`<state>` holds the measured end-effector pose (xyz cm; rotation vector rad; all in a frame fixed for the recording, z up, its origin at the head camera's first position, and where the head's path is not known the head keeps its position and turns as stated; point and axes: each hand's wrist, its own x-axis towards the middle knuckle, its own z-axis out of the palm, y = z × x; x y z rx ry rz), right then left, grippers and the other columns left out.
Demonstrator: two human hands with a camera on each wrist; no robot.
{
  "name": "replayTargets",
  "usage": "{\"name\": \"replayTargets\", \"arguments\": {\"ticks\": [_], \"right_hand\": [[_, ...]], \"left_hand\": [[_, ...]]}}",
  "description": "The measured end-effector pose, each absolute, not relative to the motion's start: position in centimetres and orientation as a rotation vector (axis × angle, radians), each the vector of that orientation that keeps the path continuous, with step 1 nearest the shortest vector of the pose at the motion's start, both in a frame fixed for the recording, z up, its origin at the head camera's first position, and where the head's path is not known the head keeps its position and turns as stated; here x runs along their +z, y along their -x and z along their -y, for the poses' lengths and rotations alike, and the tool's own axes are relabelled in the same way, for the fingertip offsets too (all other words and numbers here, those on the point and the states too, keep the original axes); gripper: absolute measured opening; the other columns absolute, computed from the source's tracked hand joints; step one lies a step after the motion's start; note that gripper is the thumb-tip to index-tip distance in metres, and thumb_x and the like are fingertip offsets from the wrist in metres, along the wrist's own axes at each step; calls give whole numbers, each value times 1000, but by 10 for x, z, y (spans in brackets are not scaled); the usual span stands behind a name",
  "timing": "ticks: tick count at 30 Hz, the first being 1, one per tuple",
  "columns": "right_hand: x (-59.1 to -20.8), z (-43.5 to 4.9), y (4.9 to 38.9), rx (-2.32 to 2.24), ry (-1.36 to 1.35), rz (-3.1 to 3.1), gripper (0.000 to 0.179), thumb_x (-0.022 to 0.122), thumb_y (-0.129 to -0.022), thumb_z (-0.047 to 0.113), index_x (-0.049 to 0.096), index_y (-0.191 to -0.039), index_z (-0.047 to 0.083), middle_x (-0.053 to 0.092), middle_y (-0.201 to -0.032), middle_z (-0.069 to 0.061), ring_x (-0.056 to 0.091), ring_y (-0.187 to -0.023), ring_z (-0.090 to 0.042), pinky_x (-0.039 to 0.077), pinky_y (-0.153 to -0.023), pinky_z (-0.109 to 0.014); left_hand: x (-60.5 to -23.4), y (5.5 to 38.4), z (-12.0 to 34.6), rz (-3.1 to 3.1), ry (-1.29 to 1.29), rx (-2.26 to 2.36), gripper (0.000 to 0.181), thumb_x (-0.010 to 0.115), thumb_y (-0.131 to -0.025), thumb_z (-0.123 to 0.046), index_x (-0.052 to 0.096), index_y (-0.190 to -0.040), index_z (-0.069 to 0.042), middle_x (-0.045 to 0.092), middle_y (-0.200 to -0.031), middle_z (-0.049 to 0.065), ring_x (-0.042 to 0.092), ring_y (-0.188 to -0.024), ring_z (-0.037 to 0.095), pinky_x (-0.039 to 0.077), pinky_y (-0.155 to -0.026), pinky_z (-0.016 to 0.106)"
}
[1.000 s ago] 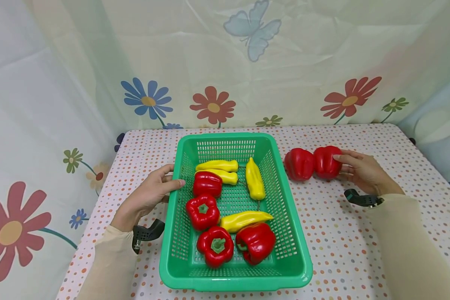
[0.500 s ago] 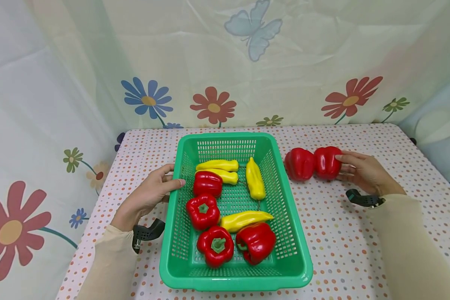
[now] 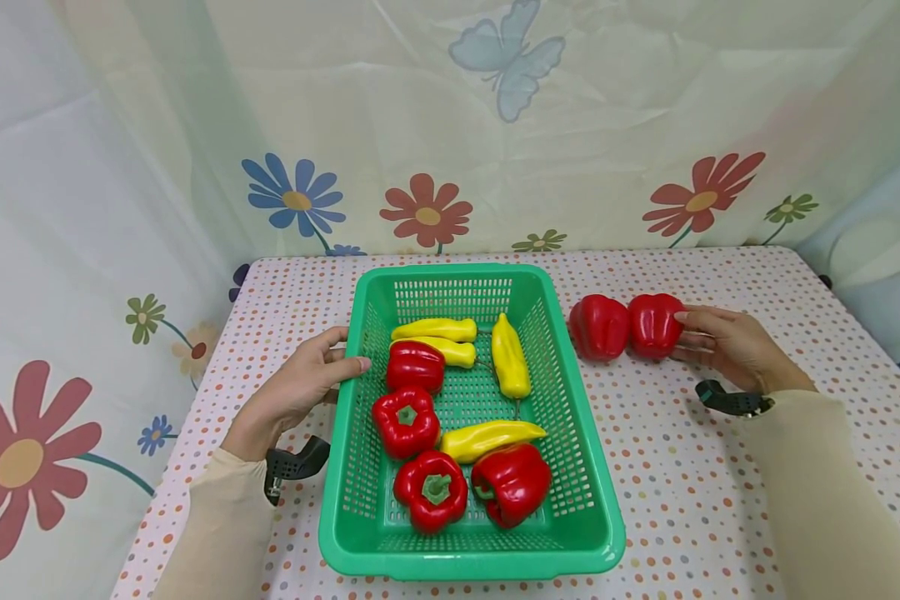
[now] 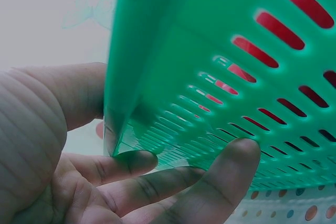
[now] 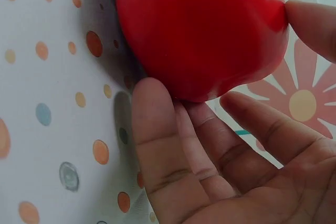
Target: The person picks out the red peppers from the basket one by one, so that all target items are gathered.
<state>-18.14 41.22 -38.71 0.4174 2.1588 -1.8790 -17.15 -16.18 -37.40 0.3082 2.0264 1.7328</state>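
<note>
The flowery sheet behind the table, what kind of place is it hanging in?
Probably a small indoor corner dressed up around a dotted table: the flowery sheet hangs behind like a wall, and a green basket of peppers sits on top.

In the head view, the green basket point(image 3: 472, 564) hid some fingertips of the left hand point(image 3: 300, 383), a red bell pepper point(image 3: 416, 368) covered part of a yellow pepper point(image 3: 461, 356), and the lower edge cut off both sleeves point(image 3: 817, 492) and the tabletop point(image 3: 682, 500). In the left wrist view, the basket ran past the top and right edges, the red patches point(image 4: 308, 3) behind its wall too broken up to place. In the right wrist view, the top edge cropped the rightmost bell pepper point(image 5: 199, 30) and the right edge clipped the right hand point(image 5: 252, 182).
</note>
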Motion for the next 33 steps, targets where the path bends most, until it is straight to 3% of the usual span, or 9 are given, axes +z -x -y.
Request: {"name": "replayTargets", "arguments": {"ticks": [9, 16, 23, 28, 33], "right_hand": [[-388, -411, 181, -1719, -390, -2331, 20, 55, -107, 44, 55, -120, 29, 65, -96, 30, 66, -89, 3, 62, -78, -20], [-390, -410, 181, -1659, -398, -2370, 28, 61, -103, 51, 52, -123, 34, 58, -105, 27, 62, -92, 2, 61, -79, -19], [-391, -407, 183, -1609, -406, -2419, 73, 61, -102, 54, 38, -154, 8, 52, -111, 20, 59, -95, 0, 60, -80, -18], [-389, -403, 184, -1598, -400, -2432, 89, 58, -102, 54, 23, -163, -2, 50, -114, 20, 57, -98, -1, 60, -81, -18], [-389, -401, 183, -1592, -412, -2452, 92, 58, -102, 56, 22, -163, -2, 48, -116, 19, 55, -100, -3, 60, -81, -17]], "left_hand": [[-374, 171, 161, -2025, -311, 1737, 53, 59, -104, -10, 38, -151, 5, 64, -127, 35, 77, -92, 37, 65, -72, 51], [-373, 171, 161, -2030, -315, 1733, 54, 59, -104, -10, 38, -152, 4, 64, -128, 35, 77, -93, 38, 66, -72, 51], [-373, 171, 162, -2019, -308, 1740, 54, 59, -104, -10, 37, -152, 4, 65, -127, 35, 77, -92, 37, 65, -72, 51], [-373, 171, 162, -2019, -306, 1741, 54, 59, -104, -10, 38, -152, 4, 65, -126, 35, 78, -92, 37, 65, -72, 51], [-374, 171, 161, -2020, -306, 1736, 55, 59, -104, -11, 37, -152, 4, 64, -128, 35, 77, -94, 38, 65, -73, 51]]}}
